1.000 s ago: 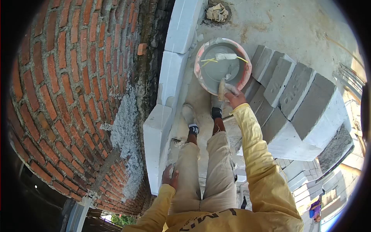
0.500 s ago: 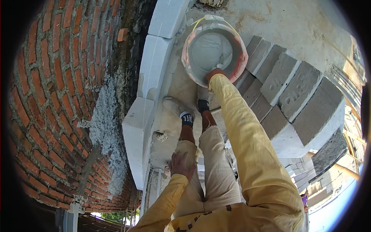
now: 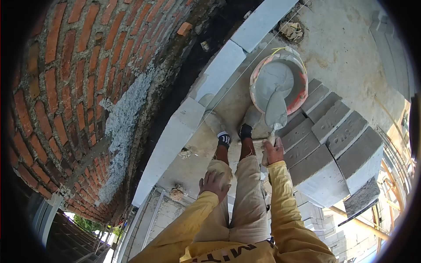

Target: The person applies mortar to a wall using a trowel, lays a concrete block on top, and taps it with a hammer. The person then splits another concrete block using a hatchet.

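Note:
My right hand (image 3: 273,152) is closed around the handle of a trowel (image 3: 276,110), whose blade is coated with wet grey mortar. The blade lies across the near rim of a round bucket (image 3: 300,97) in this view, with its tip over the opening. Inside the bucket is smooth grey mortar (image 3: 272,78). My left hand (image 3: 215,183) rests on my left knee with its fingers spread, holding nothing.
Pale blocks (image 3: 177,125) form a low wall on the left, with a string line (image 3: 239,78) along it. Beyond a dark gap rises a brick wall (image 3: 68,83) smeared with mortar. Stacked grey blocks (image 3: 335,127) stand right of the bucket. Crumpled paper (image 3: 291,31) lies beyond.
My right hand has drawn back from inside the bucket towards me, bringing the mortar-coated trowel into view. My left hand stays on the knee. The view has turned, shifting the bucket rightward.

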